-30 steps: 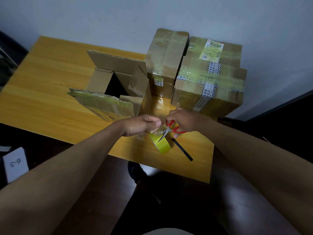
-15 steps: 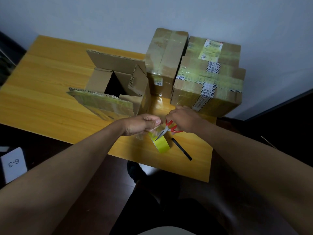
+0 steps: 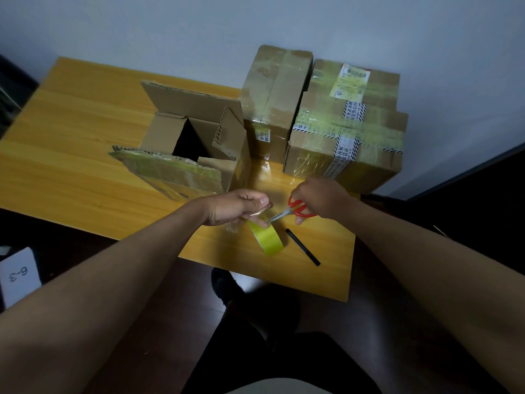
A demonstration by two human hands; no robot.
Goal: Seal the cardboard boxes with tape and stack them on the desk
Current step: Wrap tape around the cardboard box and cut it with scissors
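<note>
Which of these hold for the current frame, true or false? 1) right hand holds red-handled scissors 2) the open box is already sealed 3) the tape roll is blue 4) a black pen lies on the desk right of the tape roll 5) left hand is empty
1) The right hand holds the red-handled scissors. True.
2) The open box is sealed. False: its flaps stand open; only the two taped boxes behind it are sealed.
3) The tape roll is blue. False: it is yellow-green.
4) A black pen lies on the desk, right of the tape roll. True.
5) The left hand is empty. False: it pinches a pulled-out strip of tape near the scissor blades.
</note>
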